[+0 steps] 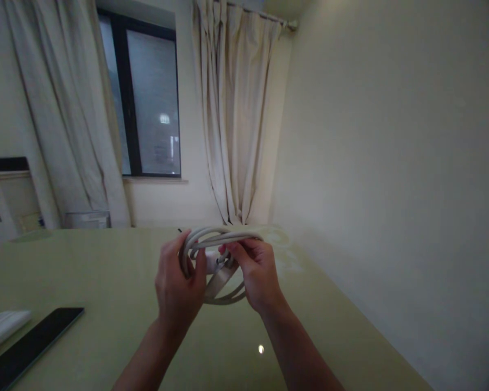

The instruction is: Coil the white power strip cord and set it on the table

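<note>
A coiled white cable is held up between both hands above the table. My left hand is closed around the left side of the loops, thumb in front. On the right side, my right hand pinches the coil with thumb and fingers. Inside the loops hangs a pale, flat, bar-shaped piece, slanting down to the left. A small white block shows between the hands, partly hidden by fingers; I cannot make out its kind.
A greenish glossy table spreads under the hands. At its left lie a long black flat object and a white object. A plain wall borders the right edge. Behind are a window and curtains.
</note>
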Demonstrator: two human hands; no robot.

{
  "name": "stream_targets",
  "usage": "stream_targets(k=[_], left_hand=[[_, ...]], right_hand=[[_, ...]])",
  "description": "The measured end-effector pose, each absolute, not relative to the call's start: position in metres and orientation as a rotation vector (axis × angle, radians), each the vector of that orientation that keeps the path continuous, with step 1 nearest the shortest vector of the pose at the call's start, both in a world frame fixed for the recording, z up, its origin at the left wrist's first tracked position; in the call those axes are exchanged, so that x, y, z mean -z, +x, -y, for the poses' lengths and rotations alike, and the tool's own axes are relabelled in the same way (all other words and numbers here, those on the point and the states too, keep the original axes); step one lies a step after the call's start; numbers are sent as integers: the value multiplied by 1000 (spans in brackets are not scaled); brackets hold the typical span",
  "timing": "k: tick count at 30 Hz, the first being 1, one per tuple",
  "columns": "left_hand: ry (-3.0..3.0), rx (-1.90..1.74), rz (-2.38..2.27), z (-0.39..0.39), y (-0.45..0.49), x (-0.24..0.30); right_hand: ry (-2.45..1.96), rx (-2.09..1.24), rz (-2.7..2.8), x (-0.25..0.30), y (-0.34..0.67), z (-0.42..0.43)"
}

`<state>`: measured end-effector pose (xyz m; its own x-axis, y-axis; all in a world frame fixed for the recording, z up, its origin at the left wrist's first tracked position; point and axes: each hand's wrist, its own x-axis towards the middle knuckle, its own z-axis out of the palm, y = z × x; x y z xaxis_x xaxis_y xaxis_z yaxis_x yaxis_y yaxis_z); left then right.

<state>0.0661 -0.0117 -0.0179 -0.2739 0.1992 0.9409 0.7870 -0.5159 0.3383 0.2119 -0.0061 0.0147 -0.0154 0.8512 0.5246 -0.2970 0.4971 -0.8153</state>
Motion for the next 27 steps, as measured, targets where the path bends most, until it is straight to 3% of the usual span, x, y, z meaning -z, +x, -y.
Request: stream_targets(k=[11,20,27], left_hand=[[-1515,1546,908,-7,5,31],[-1667,1677,1085,-11,-15,37],[-1632,1576,865,-7,-26,34]], right_hand=[[-491,-1115,1347,-28,202,37],[-663,-1152,1453,-30,207,41],[-606,-1271,1503,-35,214,52]])
